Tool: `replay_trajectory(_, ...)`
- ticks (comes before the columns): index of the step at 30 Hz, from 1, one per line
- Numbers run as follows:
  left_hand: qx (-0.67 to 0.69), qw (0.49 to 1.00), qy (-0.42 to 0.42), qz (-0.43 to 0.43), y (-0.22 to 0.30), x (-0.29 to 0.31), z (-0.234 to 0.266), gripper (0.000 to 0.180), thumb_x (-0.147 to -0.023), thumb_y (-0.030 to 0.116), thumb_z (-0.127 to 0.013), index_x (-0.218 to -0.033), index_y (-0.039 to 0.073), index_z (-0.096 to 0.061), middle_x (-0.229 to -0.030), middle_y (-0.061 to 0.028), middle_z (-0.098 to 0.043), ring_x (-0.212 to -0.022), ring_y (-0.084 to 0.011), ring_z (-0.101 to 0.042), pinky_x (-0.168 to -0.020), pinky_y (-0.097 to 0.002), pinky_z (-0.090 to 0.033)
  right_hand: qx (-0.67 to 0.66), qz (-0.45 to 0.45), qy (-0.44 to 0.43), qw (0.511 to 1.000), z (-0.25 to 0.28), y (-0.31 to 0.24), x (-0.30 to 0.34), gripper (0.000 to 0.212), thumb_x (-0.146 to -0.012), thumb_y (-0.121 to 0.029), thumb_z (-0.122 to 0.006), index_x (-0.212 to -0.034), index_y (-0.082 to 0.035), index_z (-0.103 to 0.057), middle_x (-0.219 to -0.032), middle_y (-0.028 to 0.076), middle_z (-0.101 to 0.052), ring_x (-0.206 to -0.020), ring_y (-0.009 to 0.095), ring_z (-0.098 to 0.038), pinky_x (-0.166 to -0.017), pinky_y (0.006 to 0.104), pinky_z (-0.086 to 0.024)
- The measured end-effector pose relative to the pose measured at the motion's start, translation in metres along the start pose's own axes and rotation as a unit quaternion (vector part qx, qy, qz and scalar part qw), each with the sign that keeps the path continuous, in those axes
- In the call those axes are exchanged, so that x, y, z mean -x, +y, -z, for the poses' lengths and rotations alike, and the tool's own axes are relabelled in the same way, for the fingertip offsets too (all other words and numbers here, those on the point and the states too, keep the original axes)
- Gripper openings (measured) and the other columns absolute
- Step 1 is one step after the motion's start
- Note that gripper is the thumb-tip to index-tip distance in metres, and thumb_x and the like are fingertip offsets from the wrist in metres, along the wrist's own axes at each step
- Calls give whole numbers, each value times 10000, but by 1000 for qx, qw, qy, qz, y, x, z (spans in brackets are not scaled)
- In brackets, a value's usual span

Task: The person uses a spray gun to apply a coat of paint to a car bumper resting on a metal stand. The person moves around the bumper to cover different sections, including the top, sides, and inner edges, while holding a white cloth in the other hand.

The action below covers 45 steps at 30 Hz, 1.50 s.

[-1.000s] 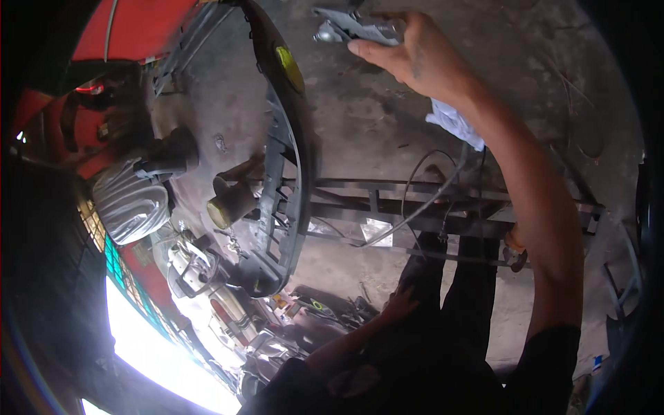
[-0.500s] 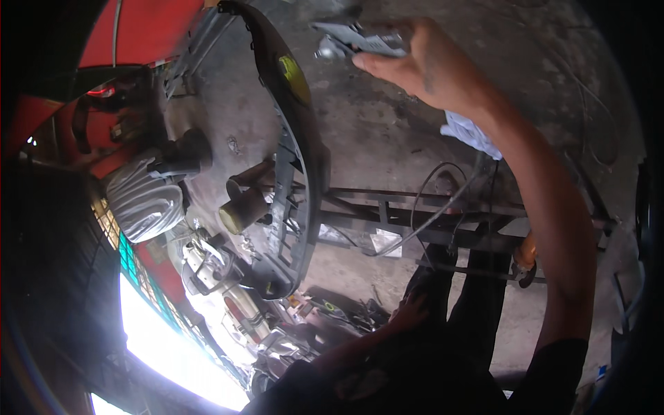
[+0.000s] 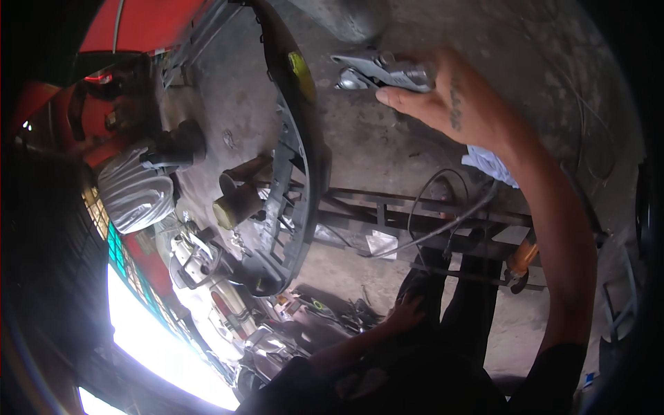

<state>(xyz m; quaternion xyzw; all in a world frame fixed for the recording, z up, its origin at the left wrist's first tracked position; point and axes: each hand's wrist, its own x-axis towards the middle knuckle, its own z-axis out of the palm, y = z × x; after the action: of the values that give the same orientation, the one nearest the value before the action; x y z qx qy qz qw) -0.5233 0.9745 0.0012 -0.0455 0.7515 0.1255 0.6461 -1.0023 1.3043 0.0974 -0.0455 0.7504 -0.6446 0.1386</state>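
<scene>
My right hand (image 3: 449,97) is raised at the upper right, closed around a silver metal tool (image 3: 387,71) with a long flat part and a rounded knob at its front. Its exact kind is hard to make out. To the left of the tool, and apart from it, stands a dark curved panel like a car bumper (image 3: 304,138) with a yellow-green patch (image 3: 300,75). My left hand (image 3: 408,312) rests on my dark-trousered leg, fingers stretched out and holding nothing. Behind my right forearm a pale cloth (image 3: 491,164) shows in part.
A dark metal frame (image 3: 429,216) crosses in front of my legs, with a grey hose (image 3: 456,223) looped over it. Near its right end is an orange-handled object (image 3: 523,257). Left are a silver-covered bundle (image 3: 135,192) and a motorcycle (image 3: 214,277); loose parts lie on the floor.
My right hand has moved slightly down and right in the picture with the silver tool. The whole view has shifted a little. My left hand stays on my leg.
</scene>
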Motion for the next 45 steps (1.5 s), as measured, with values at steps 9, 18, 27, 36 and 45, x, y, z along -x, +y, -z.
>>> replay_trajectory(9,1,1000,-27,11,0,-4,6,761,-940,513,-644,-1597,259,-355,-1677,-255,-203,-1428,-608,-323,-1103,-722,-376,51,99,111,987,-34,-10,28,395,-995,-305,-708,-1253,-6,-701,-764,122,-707,-633,212,-684,-658,360,-578)
replay_trajectory(18,-1,1000,2,-13,-23,-16,-14,764,-950,518,-644,-1604,271,-336,-1676,-230,-218,-1417,-606,-340,-1092,-731,-380,102,32,-9,994,-58,12,58,373,-1005,-299,-689,-1247,-17,-708,-730,124,-695,-635,208,-693,-644,358,-577)
replay_trajectory(27,-17,1000,0,-15,-32,-15,-21,749,-958,509,-645,-1600,263,-346,-1672,-223,-224,-1415,-596,-348,-1097,-705,-397,26,93,128,987,-69,3,55,284,-980,-241,-729,-1197,-58,-736,-768,84,-708,-545,150,-583,-539,347,-492)
replay_trajectory(36,-27,1000,-1,-16,-29,-15,-18,742,-958,497,-649,-1595,256,-355,-1669,-235,-221,-1435,-589,-317,-1079,-738,-389,61,23,22,998,-76,28,78,320,-983,-261,-718,-1208,-32,-713,-766,97,-709,-641,201,-694,-624,356,-568)
replay_trajectory(45,-20,1000,7,-17,-39,-24,-31,741,-945,492,-666,-1584,260,-372,-1675,-229,-231,-1444,-571,-321,-1072,-742,-395,5,75,72,995,-84,31,73,303,-979,-239,-725,-1188,-20,-719,-767,103,-713,-612,200,-684,-613,339,-578)
